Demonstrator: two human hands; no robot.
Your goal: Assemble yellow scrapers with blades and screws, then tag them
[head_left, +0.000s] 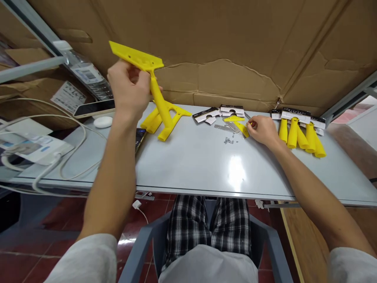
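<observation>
Raised at the left, my left hand [128, 86] is closed around a yellow plastic scraper [160, 100], its wide head up and its round handle slanting down. Behind and below it, more yellow scrapers [176, 114] lie on the table. My right hand [263, 130] is low over the table, fingertips pinched at the edge of a small yellow plate [242, 129]. Metal blades [232, 126], another yellow plate [234, 118] and a scatter of tiny screws [229, 140] lie just left of those fingers.
Black-and-white packaging cards [206, 114] lie at the table's back. Yellow scrapers with cards [303, 133] are lined up at right. A phone [140, 137], white mouse [103, 122], cables [84, 137] and a water bottle [85, 70] are at left. Cardboard [235, 43] walls the back.
</observation>
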